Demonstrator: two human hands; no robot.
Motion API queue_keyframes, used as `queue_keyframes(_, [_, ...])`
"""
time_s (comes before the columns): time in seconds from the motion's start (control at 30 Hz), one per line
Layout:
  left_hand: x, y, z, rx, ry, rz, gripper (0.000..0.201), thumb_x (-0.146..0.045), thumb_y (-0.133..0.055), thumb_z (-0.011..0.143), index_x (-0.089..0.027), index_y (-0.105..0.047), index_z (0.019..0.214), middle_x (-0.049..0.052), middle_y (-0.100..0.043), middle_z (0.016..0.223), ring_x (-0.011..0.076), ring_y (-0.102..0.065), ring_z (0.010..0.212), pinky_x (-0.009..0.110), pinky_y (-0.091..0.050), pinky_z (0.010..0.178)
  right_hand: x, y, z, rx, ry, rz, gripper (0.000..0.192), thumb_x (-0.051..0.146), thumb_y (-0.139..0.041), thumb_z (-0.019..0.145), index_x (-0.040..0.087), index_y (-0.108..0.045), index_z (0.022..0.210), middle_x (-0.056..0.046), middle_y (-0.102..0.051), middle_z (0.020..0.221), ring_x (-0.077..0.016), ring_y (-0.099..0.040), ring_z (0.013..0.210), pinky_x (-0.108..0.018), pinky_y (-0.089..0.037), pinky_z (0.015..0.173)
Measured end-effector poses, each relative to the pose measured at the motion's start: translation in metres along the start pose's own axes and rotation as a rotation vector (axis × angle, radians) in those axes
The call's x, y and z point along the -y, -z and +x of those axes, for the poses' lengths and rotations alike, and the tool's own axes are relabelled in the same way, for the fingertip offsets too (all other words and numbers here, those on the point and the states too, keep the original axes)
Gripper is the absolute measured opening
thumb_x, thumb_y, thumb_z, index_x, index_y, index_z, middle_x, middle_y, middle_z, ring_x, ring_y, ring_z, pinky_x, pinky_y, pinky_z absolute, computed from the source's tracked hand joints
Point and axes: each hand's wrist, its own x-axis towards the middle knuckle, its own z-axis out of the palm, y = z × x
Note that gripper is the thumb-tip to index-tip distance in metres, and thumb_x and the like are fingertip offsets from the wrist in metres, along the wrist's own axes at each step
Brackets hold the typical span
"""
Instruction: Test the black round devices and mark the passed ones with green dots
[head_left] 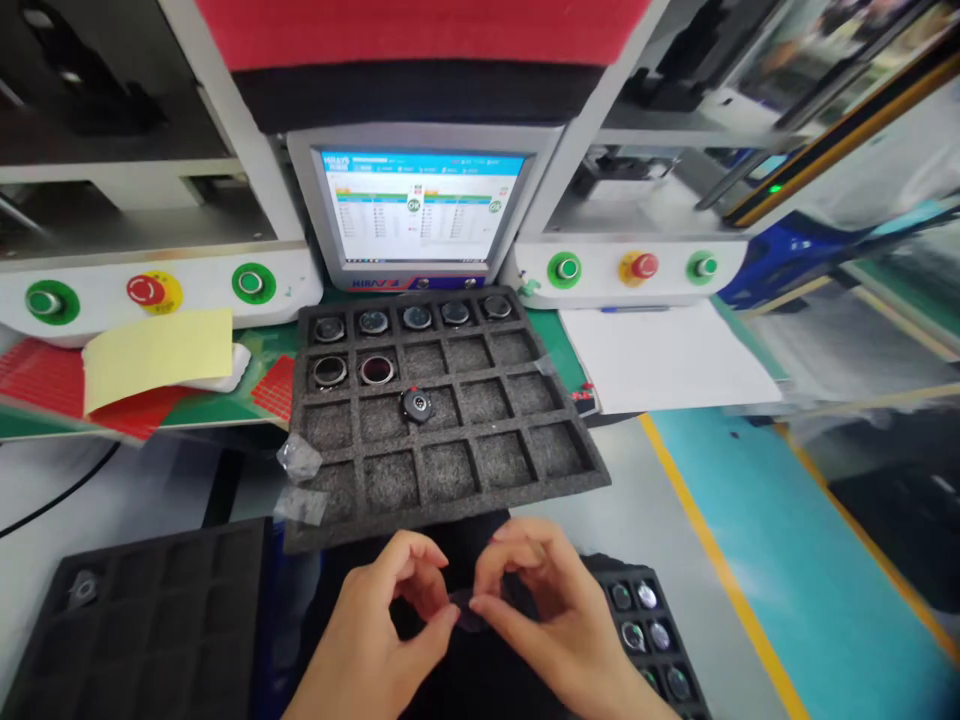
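Note:
My left hand [397, 620] and my right hand [551, 610] are close together in front of the foam tray, thumbs and fingers pinched. Between the fingertips is a thin, see-through piece of film [470, 608], blurred and hard to make out. Just beyond, the grey foam tray [390, 440] holds round watch bodies in its back row and two more, including a reddish-faced watch [376, 370], in the second row. One watch body [417, 404] lies back side up across a divider, with a small red spot at its edge. Crumpled clear film [298, 457] sits at the tray's left edge.
A monitor [420, 215] stands behind the tray, flanked by panels with green buttons and a red emergency stop [146, 290]. White paper [667, 355] with a pen lies right, a yellow sheet [157, 355] left. Lower down are a dark tray [161, 560] and another watch tray [649, 620].

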Motion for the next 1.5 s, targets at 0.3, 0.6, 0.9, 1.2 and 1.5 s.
queue_keyframes(0.3, [0.043, 0.004, -0.006, 0.025, -0.007, 0.370, 0.013, -0.021, -0.052, 0.080, -0.024, -0.063, 0.086, -0.003, -0.066, 0.074, 0.0155, -0.064, 0.070, 0.029, -0.049, 0.069, 0.008, 0.128, 0.103, -0.349, -0.123, -0.192, 0.069, 0.050, -0.089, 0.049, 0.023, -0.050, 0.099, 0.005, -0.063, 0.059, -0.0129, -0.059, 0.056, -0.025, -0.050, 0.055])
queue_keyframes(0.6, [0.111, 0.012, 0.012, -0.390, 0.086, 0.869, 0.033, -0.038, -0.060, 0.082, -0.007, -0.064, 0.093, 0.021, -0.070, 0.089, 0.0368, -0.071, 0.085, 0.050, -0.057, 0.076, -0.023, 0.147, 0.119, -0.461, -0.240, -0.231, 0.076, 0.044, -0.093, 0.036, 0.019, -0.055, 0.097, 0.004, -0.063, 0.062, -0.0101, -0.055, 0.049, -0.023, -0.042, 0.046])
queue_keyframes(0.9, [0.096, 0.015, 0.001, -0.271, 0.166, 0.794, 0.038, -0.013, -0.074, 0.069, -0.014, -0.064, 0.106, 0.014, -0.065, 0.112, 0.0314, -0.063, 0.110, 0.046, -0.053, 0.092, -0.016, 0.140, 0.100, -0.856, -0.166, -0.441, 0.041, 0.015, -0.086, 0.053, 0.015, -0.067, 0.089, -0.005, -0.070, 0.082, -0.0099, -0.058, 0.056, -0.026, -0.045, 0.055])
queue_keyframes(1.2, [0.111, 0.019, -0.014, -0.197, 0.207, 0.701, 0.024, -0.001, -0.063, 0.074, -0.013, -0.064, 0.094, 0.009, -0.066, 0.094, 0.0231, -0.068, 0.083, 0.039, -0.057, 0.078, -0.007, 0.053, 0.023, -0.552, 0.501, -0.647, 0.008, 0.011, -0.067, 0.083, 0.019, -0.066, 0.082, -0.006, -0.071, 0.093, -0.0145, -0.067, 0.082, -0.026, -0.051, 0.070])
queue_keyframes(1.5, [0.111, 0.024, -0.006, -0.125, 0.065, 0.594, 0.018, -0.003, -0.060, 0.072, -0.018, -0.070, 0.074, 0.005, -0.070, 0.079, 0.0215, -0.067, 0.074, 0.033, -0.054, 0.071, -0.009, 0.000, 0.008, -0.293, 0.395, -0.381, 0.010, 0.014, -0.064, 0.086, 0.022, -0.065, 0.080, -0.004, -0.073, 0.091, -0.0142, -0.071, 0.082, -0.017, -0.057, 0.075])
